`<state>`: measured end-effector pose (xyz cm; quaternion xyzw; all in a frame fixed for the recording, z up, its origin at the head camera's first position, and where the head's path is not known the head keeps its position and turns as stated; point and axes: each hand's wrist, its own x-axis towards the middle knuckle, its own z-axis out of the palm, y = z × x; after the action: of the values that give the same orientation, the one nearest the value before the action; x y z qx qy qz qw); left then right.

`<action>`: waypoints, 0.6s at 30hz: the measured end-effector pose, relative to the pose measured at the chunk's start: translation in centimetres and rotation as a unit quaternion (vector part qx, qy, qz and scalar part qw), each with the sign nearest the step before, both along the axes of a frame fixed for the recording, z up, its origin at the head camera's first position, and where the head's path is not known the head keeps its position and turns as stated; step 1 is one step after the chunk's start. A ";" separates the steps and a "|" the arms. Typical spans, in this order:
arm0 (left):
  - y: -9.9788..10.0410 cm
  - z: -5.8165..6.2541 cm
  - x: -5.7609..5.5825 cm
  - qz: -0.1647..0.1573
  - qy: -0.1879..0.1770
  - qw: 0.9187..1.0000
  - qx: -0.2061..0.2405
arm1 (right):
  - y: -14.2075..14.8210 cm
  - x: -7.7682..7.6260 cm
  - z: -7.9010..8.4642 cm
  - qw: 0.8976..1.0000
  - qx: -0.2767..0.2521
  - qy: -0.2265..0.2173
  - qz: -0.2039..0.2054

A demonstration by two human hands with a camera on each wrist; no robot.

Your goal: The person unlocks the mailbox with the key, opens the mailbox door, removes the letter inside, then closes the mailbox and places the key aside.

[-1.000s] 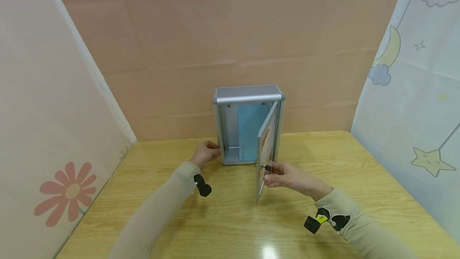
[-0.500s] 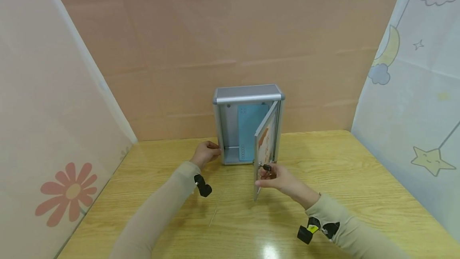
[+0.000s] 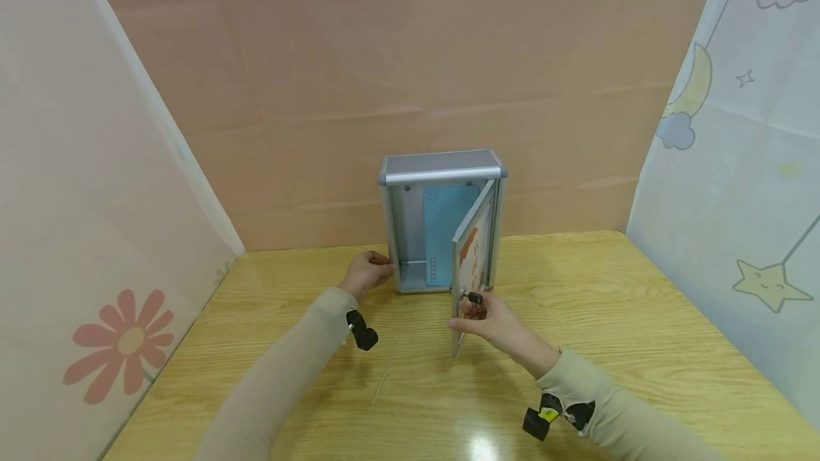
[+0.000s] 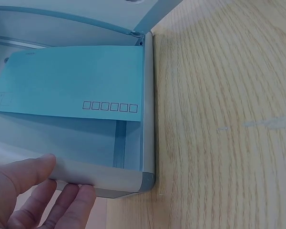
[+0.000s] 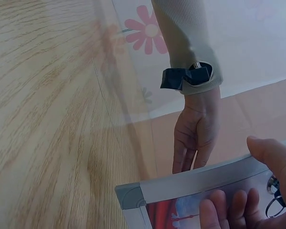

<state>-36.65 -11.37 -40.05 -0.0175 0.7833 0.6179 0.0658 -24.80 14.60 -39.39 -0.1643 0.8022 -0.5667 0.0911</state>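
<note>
A grey metal mailbox (image 3: pixel 442 164) stands upright on the table, its hinged door (image 3: pixel 472 255) swung out on the right side. Inside, a blue envelope (image 4: pixel 76 83) with a row of small printed squares leans against the back. My left hand (image 3: pixel 368 274) grips the box's left side near the bottom, thumb on the front rim (image 4: pixel 100 176) and fingers along the outside. At the door's free edge, my right hand (image 3: pixel 506 326) holds on with the thumb over the edge and curled fingers against the printed front. A key with a black head (image 3: pixel 475 298) sits in the lock by those fingers.
The wooden table (image 3: pixel 307 404) extends around the box. Behind it hangs an orange-brown backdrop (image 3: pixel 320 91). White sheets with printed pictures (image 3: pixel 730 198) stand at both sides. Each wrist carries a black camera mount (image 3: pixel 363 331).
My right hand has shifted left, and its thumb has come onto the door's edge. The door has swung slightly left with it. My left hand stays in place.
</note>
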 end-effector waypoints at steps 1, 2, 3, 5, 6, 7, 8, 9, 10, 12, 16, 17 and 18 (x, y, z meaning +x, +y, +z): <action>0.0 0.0 0.0 0.001 0.000 1.000 0.000 | 0.0 0.0 0.0 1.000 0.001 0.000 0.000; 0.0 0.0 0.0 0.001 -0.001 1.000 -0.001 | 0.1 0.1 0.0 1.000 0.001 -0.002 -0.001; 0.0 0.0 0.0 0.001 -0.001 1.000 -0.001 | 0.2 0.1 0.1 1.000 0.002 -0.002 -0.001; 0.0 0.0 0.0 0.001 0.000 1.000 0.001 | 0.5 0.2 0.1 1.000 0.003 -0.005 -0.001; 0.0 0.0 0.0 0.001 0.000 1.000 0.001 | 0.7 0.2 0.0 1.000 0.003 -0.007 0.000; 0.0 0.0 0.0 0.001 0.000 1.000 0.003 | 0.9 0.2 0.0 1.000 0.004 -0.009 0.003; 0.0 0.0 0.0 0.000 0.001 1.000 0.004 | 1.2 0.3 0.0 1.000 0.005 -0.015 0.003; 0.0 0.0 0.0 0.000 0.001 1.000 0.005 | 1.5 0.3 0.0 1.000 0.005 -0.018 0.006; 0.0 0.0 0.0 0.000 0.001 1.000 0.005 | 1.9 0.4 0.0 1.000 0.007 -0.022 0.009; 0.0 0.0 0.0 -0.001 0.001 1.000 0.005 | 2.7 0.4 0.0 0.999 0.010 -0.031 0.016; 0.0 -0.1 0.0 0.000 0.004 1.000 0.005 | 4.6 0.6 0.3 0.998 0.025 -0.035 0.035; 0.0 -0.1 -0.1 0.001 0.005 1.000 0.005 | 5.1 0.7 0.4 0.998 0.030 -0.039 0.037; 0.0 -0.1 -0.1 0.001 0.005 1.000 0.005 | 5.7 0.7 0.4 0.998 0.036 -0.039 0.041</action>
<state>-36.76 -11.34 -40.17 -0.0148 0.7805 0.6220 0.0609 -24.10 20.26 -38.98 -0.1718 0.8104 -0.5394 0.1511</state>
